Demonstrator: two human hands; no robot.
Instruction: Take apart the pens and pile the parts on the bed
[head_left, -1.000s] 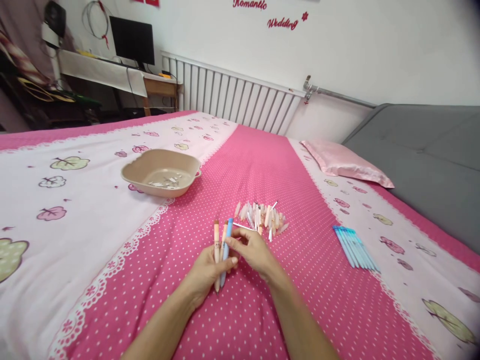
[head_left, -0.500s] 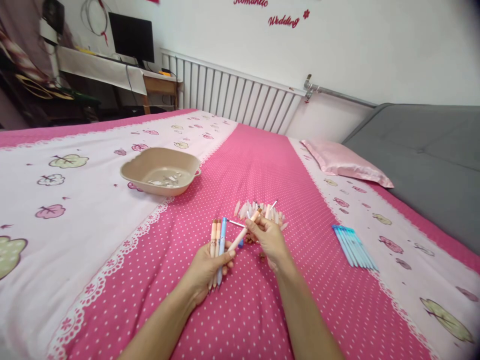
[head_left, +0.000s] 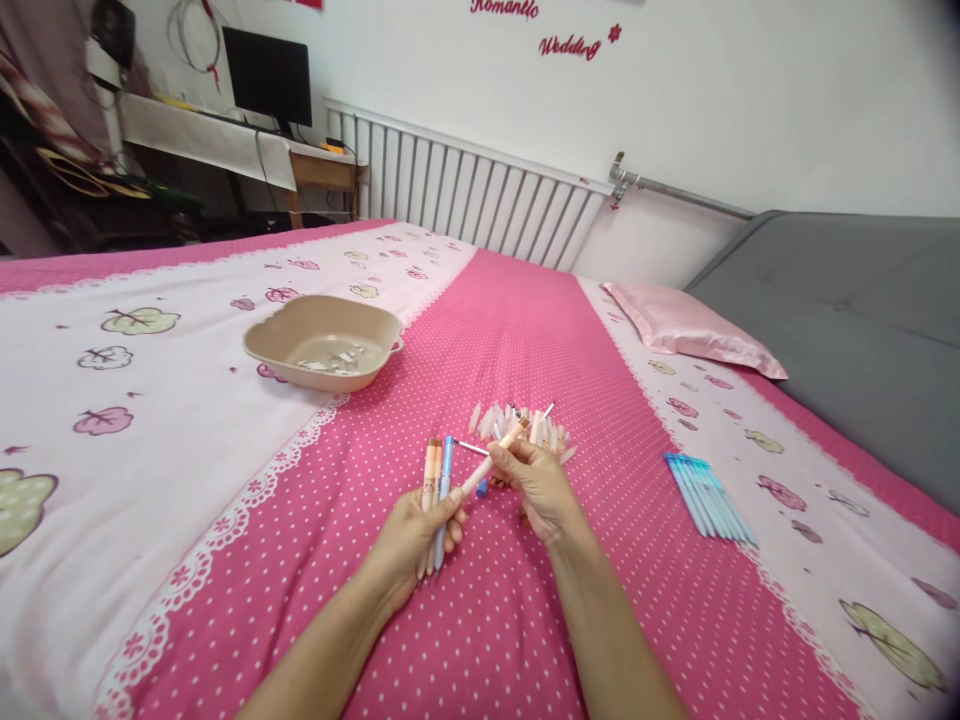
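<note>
My left hand (head_left: 421,530) is closed around several pens: peach ones with brown ends (head_left: 429,480) and a blue pen (head_left: 444,490) beside them, all standing roughly upright. Between my two hands slants another peach pen (head_left: 489,468) with a brown end. My right hand (head_left: 541,487) pinches it near its upper part, while its lower end meets my left thumb. Just beyond my right hand lies a pile of pale pink pen parts (head_left: 495,418). A thin white refill (head_left: 472,447) sticks out toward the left, and a small blue piece (head_left: 481,488) rests below it.
A beige basin (head_left: 322,340) with small white pieces inside stands on the bed at the left. To the right lies a row of light blue pens (head_left: 709,497). Farther back are a pink pillow (head_left: 690,330), a grey headboard (head_left: 847,320) and a desk with a monitor (head_left: 268,80).
My right hand's fingers have slid slightly lower along the slanted peach pen. The pens in my left hand have barely moved, and the view has shifted a little.
</note>
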